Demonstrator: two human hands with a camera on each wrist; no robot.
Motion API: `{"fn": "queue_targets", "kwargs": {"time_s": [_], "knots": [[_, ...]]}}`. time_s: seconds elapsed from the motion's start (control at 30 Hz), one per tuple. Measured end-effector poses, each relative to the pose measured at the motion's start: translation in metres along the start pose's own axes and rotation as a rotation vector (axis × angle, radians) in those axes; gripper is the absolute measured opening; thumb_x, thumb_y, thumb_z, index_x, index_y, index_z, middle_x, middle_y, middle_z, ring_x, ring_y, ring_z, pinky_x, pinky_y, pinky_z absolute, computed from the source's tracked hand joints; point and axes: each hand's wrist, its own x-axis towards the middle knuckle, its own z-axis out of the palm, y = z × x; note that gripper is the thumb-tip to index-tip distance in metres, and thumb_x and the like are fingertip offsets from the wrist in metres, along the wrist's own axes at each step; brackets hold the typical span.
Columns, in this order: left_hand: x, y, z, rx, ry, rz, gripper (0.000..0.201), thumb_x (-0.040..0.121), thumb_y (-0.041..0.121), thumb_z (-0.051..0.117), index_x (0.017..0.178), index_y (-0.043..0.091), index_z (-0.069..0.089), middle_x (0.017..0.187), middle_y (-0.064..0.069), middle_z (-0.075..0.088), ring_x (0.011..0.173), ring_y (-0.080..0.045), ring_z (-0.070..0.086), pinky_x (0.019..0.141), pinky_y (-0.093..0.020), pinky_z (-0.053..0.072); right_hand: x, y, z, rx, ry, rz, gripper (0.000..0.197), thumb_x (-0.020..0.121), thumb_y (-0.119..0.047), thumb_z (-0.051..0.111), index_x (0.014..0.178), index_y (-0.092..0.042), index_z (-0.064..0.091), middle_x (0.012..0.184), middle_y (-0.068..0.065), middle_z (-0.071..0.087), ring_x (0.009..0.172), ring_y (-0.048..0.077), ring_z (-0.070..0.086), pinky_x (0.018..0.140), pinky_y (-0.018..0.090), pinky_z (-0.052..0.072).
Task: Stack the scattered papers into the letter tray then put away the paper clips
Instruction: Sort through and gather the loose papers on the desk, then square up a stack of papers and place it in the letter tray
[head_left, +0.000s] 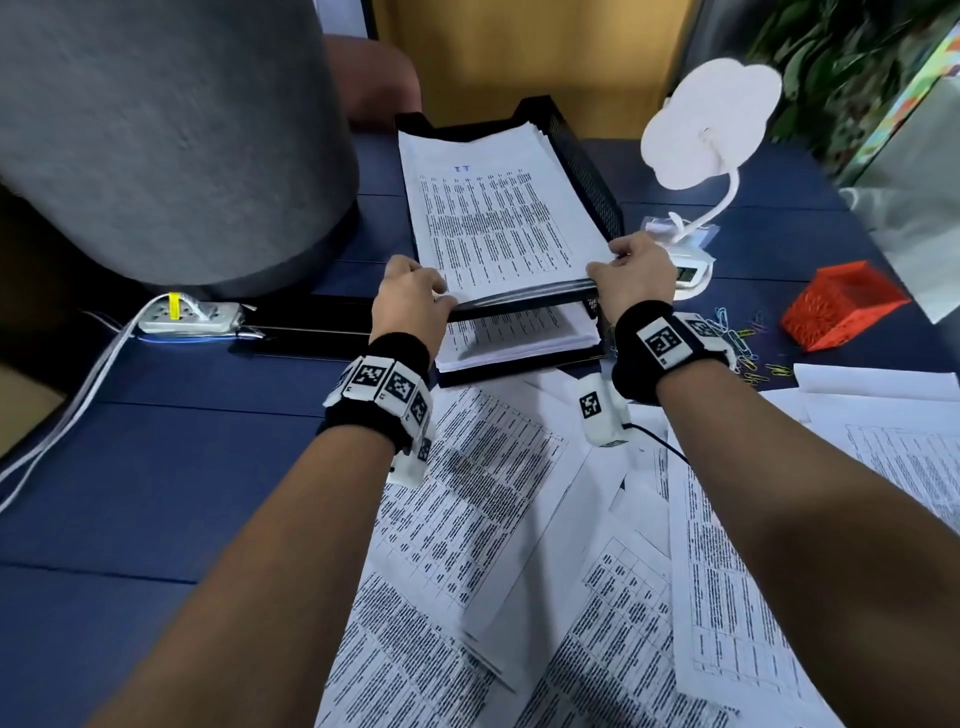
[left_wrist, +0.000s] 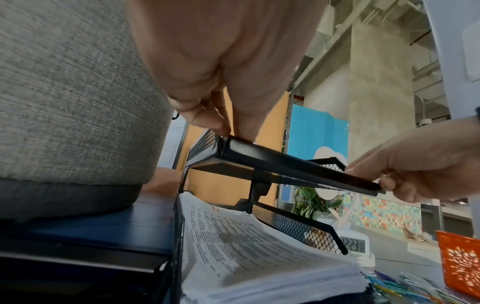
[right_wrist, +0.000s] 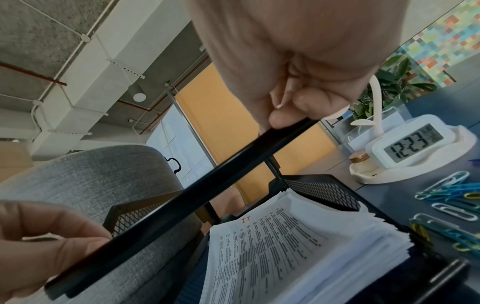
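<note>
A black mesh two-tier letter tray stands at the table's middle back. Its upper tier carries a stack of printed papers, and another stack lies in the lower tier. My left hand pinches the left end of the upper tier's front rail. My right hand pinches the rail's right end, thumb on the paper's edge. Scattered papers cover the table under my forearms. Coloured paper clips lie loose to the right of the tray, next to an orange mesh basket.
A large grey fabric cylinder stands left of the tray, with a power strip and white cables in front of it. A white cloud-shaped lamp and a digital clock stand right of the tray. Plants and a foil bag fill the far right.
</note>
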Motion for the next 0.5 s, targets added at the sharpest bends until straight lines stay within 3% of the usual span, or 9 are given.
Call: {"fn": "queue_targets", "kwargs": {"time_s": [0.17,0.3,0.37,0.43,0.5], "knots": [[0.001,0.0,0.0,0.065,-0.003,-0.006,0.022,0.091,0.023,0.062,0.1,0.004,0.07,0.114,-0.01,0.052,0.101,-0.025,0.055,0.086,-0.031,0.044,-0.001,0.006,0.002,-0.029,0.013,0.011,0.037,0.08,-0.016,0.063,0.117,-0.009,0.062,0.112,0.01,0.066,0.105,0.026,0.06,0.089,0.028,0.045],[-0.005,-0.006,0.003,0.036,0.025,-0.017,0.026,0.095,0.023,0.054,0.105,0.004,0.069,0.116,-0.012,0.05,0.093,-0.021,0.054,0.082,-0.025,0.04,-0.01,0.012,0.0,0.099,0.06,-0.044,0.029,0.083,-0.011,0.058,0.111,-0.006,0.066,0.106,0.012,0.065,0.089,0.018,0.06,0.079,0.019,0.044],[-0.015,-0.011,0.008,-0.029,0.051,0.003,0.026,0.095,0.023,0.054,0.105,0.005,0.069,0.114,-0.011,0.051,0.091,-0.018,0.052,0.08,-0.02,0.037,-0.018,0.017,-0.001,0.141,0.089,-0.076,0.027,0.083,-0.011,0.055,0.107,-0.007,0.067,0.105,0.012,0.064,0.09,0.018,0.059,0.082,0.021,0.045],[-0.026,-0.019,0.015,-0.094,0.078,0.053,0.023,0.093,0.019,0.056,0.107,0.005,0.068,0.114,-0.01,0.051,0.099,-0.021,0.054,0.085,-0.02,0.04,-0.029,0.022,0.0,0.182,0.094,-0.072,0.025,0.082,-0.009,0.054,0.104,-0.009,0.066,0.1,0.012,0.064,0.086,0.019,0.058,0.082,0.023,0.046],[-0.041,-0.027,0.023,-0.15,0.11,0.08,0.028,0.089,0.015,0.059,0.115,0.006,0.063,0.118,-0.011,0.05,0.106,-0.024,0.053,0.096,-0.031,0.044,-0.041,0.029,0.001,0.208,0.063,-0.048,0.024,0.083,-0.008,0.054,0.104,-0.009,0.065,0.094,0.01,0.063,0.082,0.018,0.057,0.077,0.022,0.044]]}}
